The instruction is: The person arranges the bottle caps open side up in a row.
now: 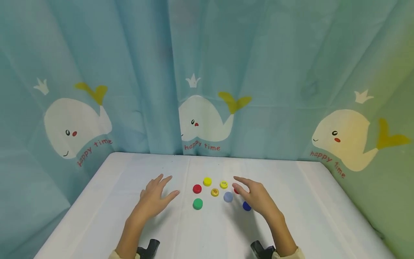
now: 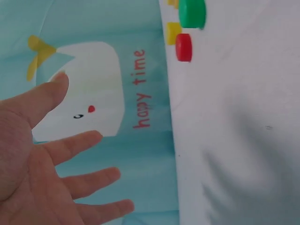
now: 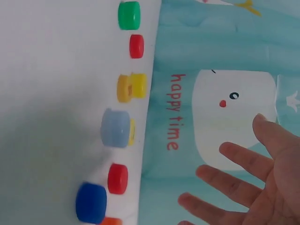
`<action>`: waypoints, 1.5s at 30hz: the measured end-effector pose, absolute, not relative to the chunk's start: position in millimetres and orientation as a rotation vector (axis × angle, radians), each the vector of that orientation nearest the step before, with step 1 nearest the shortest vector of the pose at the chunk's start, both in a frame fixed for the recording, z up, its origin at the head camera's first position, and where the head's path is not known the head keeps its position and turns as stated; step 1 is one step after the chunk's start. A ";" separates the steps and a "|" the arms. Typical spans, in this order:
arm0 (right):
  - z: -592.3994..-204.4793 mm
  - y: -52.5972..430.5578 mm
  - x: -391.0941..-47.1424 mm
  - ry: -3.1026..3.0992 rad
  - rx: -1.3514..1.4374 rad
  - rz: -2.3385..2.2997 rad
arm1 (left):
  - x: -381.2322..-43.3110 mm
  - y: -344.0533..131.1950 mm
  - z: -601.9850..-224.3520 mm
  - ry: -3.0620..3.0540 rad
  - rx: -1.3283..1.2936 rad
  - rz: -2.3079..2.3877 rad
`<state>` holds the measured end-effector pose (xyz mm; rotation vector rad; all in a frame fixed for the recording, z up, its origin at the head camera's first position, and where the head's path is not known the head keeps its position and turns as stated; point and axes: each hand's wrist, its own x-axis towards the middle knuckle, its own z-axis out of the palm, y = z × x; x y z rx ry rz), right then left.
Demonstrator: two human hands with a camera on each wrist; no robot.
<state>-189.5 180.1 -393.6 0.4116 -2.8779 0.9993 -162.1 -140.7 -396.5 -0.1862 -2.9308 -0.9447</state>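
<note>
Several coloured bottle caps lie spread on the white table. In the head view a green cap (image 1: 198, 204) and a red cap (image 1: 197, 189) are on the left, with a yellow cap (image 1: 207, 181), another yellow cap (image 1: 224, 184) and an orange-yellow cap (image 1: 215, 192) farther back. A light blue cap (image 1: 228, 197) and a dark blue cap (image 1: 247, 206) lie to the right. My right hand (image 1: 255, 194) hovers above a second red cap (image 3: 117, 178), partly covering it. My left hand (image 1: 153, 197), fingers spread, is held left of the caps. Both hands hold nothing.
The white tabletop (image 1: 300, 208) ends at a blue-green curtain (image 1: 278, 72) printed with whales. At the right wrist view's bottom edge an orange cap (image 3: 111, 221) is partly cut off. A dark wrist mount (image 1: 150, 249) sits at the left wrist, and another mount (image 1: 262, 250) at the right.
</note>
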 end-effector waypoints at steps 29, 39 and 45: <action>-428.6 129.4 -188.7 -2.993 0.871 1.293 | -160.9 -105.9 -424.7 -2.975 -0.535 -1.288; -427.9 121.1 -181.0 -3.091 0.938 1.433 | -162.8 -101.5 -428.8 -3.014 -0.584 -1.258; -430.7 114.6 -177.8 -3.118 0.958 1.396 | -159.5 -98.6 -430.6 -3.009 -0.618 -1.281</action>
